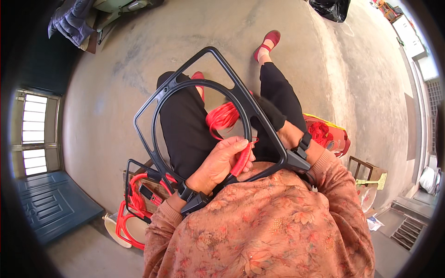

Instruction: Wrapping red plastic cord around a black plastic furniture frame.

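Observation:
A black frame point(218, 54) with a round ring inside it lies tilted across my lap. Tight coils of red cord point(242, 162) wrap the ring's near right part. My left hand point(222, 160) is closed there, thumb and fingers pinching the coils and the ring. Beyond it a loose bundle of red cord point(225, 116) shows through the ring's opening. My right hand point(272, 115), in a dark glove, is behind the frame's right side with the bundle in its grip; its fingers are mostly hidden. A strand runs from the bundle toward the coils.
On the left, another black frame point(131, 162), red-wrapped frames point(121, 222) and a red-keyed phone point(150, 195) lie by a pale basin point(116, 231). At the right is a red bag point(342, 141) holding red cord. A black plastic bag point(331, 9) lies at the far right.

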Demonstrator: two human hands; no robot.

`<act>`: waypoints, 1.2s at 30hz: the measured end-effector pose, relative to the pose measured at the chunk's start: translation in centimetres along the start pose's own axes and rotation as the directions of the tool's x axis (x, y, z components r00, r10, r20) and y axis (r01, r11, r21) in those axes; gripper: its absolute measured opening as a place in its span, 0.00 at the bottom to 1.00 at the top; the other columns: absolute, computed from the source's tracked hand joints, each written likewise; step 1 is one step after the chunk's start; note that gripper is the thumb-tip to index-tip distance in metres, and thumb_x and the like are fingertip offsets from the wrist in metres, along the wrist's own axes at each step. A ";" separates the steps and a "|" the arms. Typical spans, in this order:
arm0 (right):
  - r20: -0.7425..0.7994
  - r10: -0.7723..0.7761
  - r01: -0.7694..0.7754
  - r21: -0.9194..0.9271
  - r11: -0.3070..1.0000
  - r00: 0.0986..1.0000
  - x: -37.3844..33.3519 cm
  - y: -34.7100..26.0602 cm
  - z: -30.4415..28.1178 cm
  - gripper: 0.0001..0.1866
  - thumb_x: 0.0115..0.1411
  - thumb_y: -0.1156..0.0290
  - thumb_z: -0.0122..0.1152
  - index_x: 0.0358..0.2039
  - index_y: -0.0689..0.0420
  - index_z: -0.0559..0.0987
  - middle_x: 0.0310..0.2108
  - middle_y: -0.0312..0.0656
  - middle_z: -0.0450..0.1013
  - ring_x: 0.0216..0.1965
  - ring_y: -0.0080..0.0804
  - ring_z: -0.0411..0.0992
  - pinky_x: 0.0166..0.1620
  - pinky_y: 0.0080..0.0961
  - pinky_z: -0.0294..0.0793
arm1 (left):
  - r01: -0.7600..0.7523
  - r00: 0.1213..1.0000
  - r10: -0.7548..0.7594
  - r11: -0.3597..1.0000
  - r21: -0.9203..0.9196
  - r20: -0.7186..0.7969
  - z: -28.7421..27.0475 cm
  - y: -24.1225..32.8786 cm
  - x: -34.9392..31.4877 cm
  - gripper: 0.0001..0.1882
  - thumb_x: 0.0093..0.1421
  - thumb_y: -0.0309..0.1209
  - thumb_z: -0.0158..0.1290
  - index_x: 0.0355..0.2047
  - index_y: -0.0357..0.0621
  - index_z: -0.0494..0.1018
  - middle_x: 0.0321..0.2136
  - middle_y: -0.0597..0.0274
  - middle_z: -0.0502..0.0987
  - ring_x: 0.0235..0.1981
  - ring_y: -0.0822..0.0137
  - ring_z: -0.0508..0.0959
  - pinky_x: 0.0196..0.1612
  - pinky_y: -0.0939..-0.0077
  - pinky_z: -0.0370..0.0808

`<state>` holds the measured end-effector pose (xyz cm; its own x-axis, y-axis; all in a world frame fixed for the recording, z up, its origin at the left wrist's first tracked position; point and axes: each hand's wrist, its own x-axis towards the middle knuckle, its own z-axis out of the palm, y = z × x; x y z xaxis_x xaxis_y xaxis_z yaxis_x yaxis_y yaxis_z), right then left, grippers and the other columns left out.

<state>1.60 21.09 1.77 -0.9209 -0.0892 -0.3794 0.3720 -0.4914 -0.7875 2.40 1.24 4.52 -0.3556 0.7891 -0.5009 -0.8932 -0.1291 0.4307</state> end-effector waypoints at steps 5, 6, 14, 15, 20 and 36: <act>0.542 -0.066 -0.147 0.340 0.929 0.838 -2.9 -1.5 3.7 0.24 0.62 0.63 0.53 0.57 0.58 0.65 0.45 0.40 0.70 0.42 0.22 0.69 0.48 0.20 0.69 | -0.047 0.999 0.042 0.984 -0.170 -0.033 -1.4 -1.4 -0.9 0.13 0.63 0.31 0.49 0.46 0.37 0.69 0.30 0.55 0.77 0.25 0.64 0.78 0.27 0.73 0.78; 0.365 -0.229 0.259 -0.034 0.965 0.903 -3.3 -0.6 2.1 0.25 0.63 0.63 0.53 0.58 0.59 0.64 0.47 0.40 0.70 0.44 0.25 0.69 0.50 0.21 0.68 | -0.059 0.996 0.072 0.970 -0.234 0.047 -1.8 -1.4 -0.6 0.14 0.61 0.29 0.51 0.47 0.37 0.69 0.33 0.55 0.78 0.29 0.62 0.79 0.30 0.70 0.78; 0.351 0.108 -0.122 0.018 0.992 0.930 -3.5 -3.4 2.9 0.25 0.56 0.69 0.60 0.53 0.62 0.68 0.46 0.40 0.70 0.47 0.23 0.68 0.51 0.21 0.66 | -0.426 0.898 0.429 0.903 0.050 -0.100 -0.8 -2.0 0.0 0.08 0.60 0.24 0.51 0.40 0.36 0.73 0.33 0.60 0.78 0.28 0.71 0.79 0.32 0.77 0.78; 0.284 0.094 -0.013 -0.272 0.962 0.954 -3.8 -3.9 2.9 0.24 0.55 0.69 0.60 0.52 0.62 0.69 0.45 0.40 0.71 0.46 0.23 0.69 0.51 0.21 0.66 | -0.363 0.930 0.366 0.929 0.069 -0.038 -1.6 -1.7 -0.1 0.10 0.60 0.25 0.51 0.42 0.36 0.72 0.35 0.58 0.78 0.30 0.68 0.78 0.33 0.75 0.78; 0.067 0.051 -0.022 -0.373 0.928 0.996 -6.9 -3.1 2.4 0.25 0.54 0.71 0.61 0.51 0.64 0.68 0.43 0.38 0.71 0.43 0.20 0.68 0.47 0.20 0.68 | -0.287 0.956 0.283 0.956 0.053 0.084 -2.2 -1.1 -0.1 0.11 0.61 0.26 0.50 0.43 0.36 0.71 0.36 0.55 0.77 0.35 0.68 0.78 0.37 0.77 0.76; 0.040 -0.537 0.318 -0.842 0.436 0.842 -12.5 1.4 -4.0 0.20 0.63 0.67 0.49 0.53 0.63 0.67 0.50 0.42 0.67 0.53 0.30 0.65 0.56 0.27 0.64 | -0.229 0.968 0.236 0.969 0.090 -0.081 -0.4 -0.1 -0.5 0.11 0.63 0.36 0.49 0.33 0.40 0.71 0.25 0.62 0.74 0.23 0.73 0.75 0.25 0.82 0.74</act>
<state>14.07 24.97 3.47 -0.9804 0.1540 0.1231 -0.0331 0.4869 -0.8729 2.57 0.67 4.43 -0.5773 0.6850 -0.4444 -0.7599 -0.2516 0.5993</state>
